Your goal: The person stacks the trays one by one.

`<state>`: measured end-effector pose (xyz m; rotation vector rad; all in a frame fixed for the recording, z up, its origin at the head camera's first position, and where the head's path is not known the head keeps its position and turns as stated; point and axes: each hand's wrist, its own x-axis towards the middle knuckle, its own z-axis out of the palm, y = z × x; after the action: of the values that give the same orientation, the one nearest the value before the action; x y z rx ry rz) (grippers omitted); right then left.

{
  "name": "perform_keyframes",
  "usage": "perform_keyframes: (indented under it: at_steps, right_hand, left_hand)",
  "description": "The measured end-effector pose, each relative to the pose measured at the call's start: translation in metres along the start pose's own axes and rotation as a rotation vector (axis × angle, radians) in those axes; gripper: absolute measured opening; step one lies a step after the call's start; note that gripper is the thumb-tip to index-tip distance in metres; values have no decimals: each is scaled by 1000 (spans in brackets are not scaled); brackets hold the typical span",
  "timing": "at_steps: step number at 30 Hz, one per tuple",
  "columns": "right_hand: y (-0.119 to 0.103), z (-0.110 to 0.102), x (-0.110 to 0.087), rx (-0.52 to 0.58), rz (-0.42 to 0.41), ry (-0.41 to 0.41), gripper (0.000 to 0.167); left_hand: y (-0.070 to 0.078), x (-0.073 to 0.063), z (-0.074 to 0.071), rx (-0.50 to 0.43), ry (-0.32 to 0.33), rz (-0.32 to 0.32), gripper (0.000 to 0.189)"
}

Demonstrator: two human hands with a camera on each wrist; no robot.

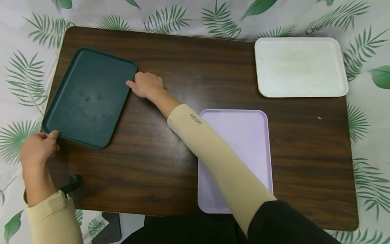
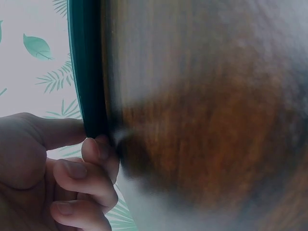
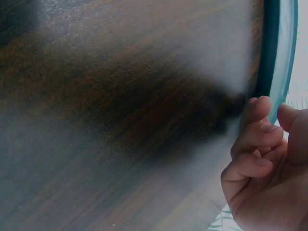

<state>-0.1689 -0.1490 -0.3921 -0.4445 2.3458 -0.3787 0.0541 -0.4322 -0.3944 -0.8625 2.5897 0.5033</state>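
A dark green rectangular tray (image 1: 88, 98) lies at an angle on the left part of the wooden table. My left hand (image 1: 38, 149) pinches its near left corner between thumb and fingers. At the tray's right edge, near the far corner, my right hand (image 1: 146, 84) grips the rim with the thumb on top. In the left wrist view the green rim (image 2: 89, 72) sits between the thumb and curled fingers (image 2: 79, 171). The right wrist view has the rim (image 3: 279, 53) by the thumb and bent fingers (image 3: 260, 137).
A lilac tray (image 1: 243, 135) lies at the table's near middle, partly under my right forearm. At the far right corner is a white tray (image 1: 301, 67). The brown wooden table (image 1: 170, 176) has leaf-patterned cloth (image 1: 368, 135) around it. A small yellowish speck (image 1: 319, 118) lies on the right.
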Motion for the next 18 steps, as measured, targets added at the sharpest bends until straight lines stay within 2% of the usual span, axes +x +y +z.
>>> perform_keyframes:
  at_steps: [3,11,18]
  right_hand:
    - [1,4,3,-5,6,3,44]
    - [-2,10,8,15,19,33,44]
    - [-7,16,12,32,37,65,38]
  left_hand:
    - [1,0,0,-3,-10,-18,60]
    - [5,-2,-3,-11,-8,-18,58]
    - [1,-1,-3,-23,-12,24,56]
